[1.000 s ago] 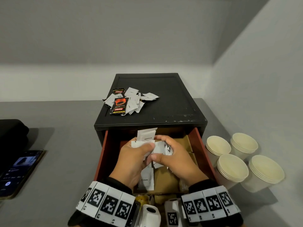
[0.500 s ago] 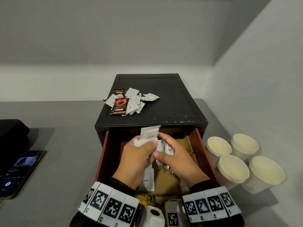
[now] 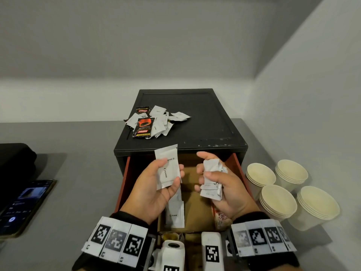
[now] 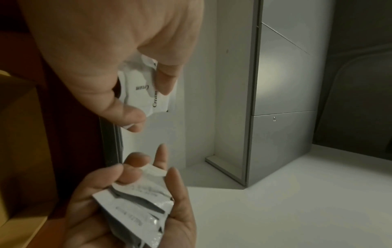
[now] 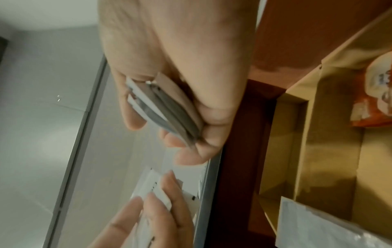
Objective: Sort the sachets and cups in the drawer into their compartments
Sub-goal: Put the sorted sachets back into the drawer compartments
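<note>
Both hands hover palm-up over the open drawer. My left hand holds white sachets marked "Cream" between thumb and fingers; the left wrist view shows these Cream sachets too. My right hand grips a bundle of several white sachets, seen edge-on as a stack of sachets in the right wrist view. In the drawer's cardboard compartments lie another Cream sachet and an orange-and-white creamer sachet. Stacks of paper cups stand on the counter to the right.
A loose pile of white and black-red sachets lies on top of the black cabinet. A phone and a black bag are at the left. Walls close in behind and on the right.
My hands, joined on one bundle before, have pulled apart and turned palm-up. The left hand now holds the Cream sachets and the right hand keeps the rest.
</note>
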`<state>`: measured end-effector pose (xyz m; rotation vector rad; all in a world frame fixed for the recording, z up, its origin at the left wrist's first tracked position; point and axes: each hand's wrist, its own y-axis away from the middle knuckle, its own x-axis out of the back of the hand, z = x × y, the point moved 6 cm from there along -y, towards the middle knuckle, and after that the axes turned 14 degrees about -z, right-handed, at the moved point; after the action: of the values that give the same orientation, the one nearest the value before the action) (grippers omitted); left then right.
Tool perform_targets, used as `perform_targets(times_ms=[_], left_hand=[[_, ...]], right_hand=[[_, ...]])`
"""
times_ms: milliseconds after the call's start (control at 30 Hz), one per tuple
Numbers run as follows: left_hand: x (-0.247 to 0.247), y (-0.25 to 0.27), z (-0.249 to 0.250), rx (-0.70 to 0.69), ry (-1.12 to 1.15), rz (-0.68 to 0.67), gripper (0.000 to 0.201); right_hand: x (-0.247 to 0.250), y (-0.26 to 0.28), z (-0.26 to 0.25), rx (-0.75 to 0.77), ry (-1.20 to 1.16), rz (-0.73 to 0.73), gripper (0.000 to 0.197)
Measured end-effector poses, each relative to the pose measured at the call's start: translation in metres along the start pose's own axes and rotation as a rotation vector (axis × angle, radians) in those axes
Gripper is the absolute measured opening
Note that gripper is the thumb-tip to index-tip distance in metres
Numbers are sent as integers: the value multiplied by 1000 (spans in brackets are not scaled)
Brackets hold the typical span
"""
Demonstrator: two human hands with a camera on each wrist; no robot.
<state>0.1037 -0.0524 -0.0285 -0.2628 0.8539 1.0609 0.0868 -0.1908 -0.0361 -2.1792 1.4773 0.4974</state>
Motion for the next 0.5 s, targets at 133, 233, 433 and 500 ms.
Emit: perform_targets(times_ms=[133, 233, 433, 500], left_hand=[[1, 0, -3, 9, -17, -20, 42], [2, -2, -7, 39, -22, -28, 62], [4, -1, -9, 56, -64, 23, 21], [5, 0, -9, 56, -104, 26, 15]], right_hand=[[4, 0, -1, 53, -151, 14, 37], [9, 0, 0, 65, -220, 33, 57], [9, 1, 3, 25, -221, 81, 56], [9, 1, 3, 4, -187, 106, 43]])
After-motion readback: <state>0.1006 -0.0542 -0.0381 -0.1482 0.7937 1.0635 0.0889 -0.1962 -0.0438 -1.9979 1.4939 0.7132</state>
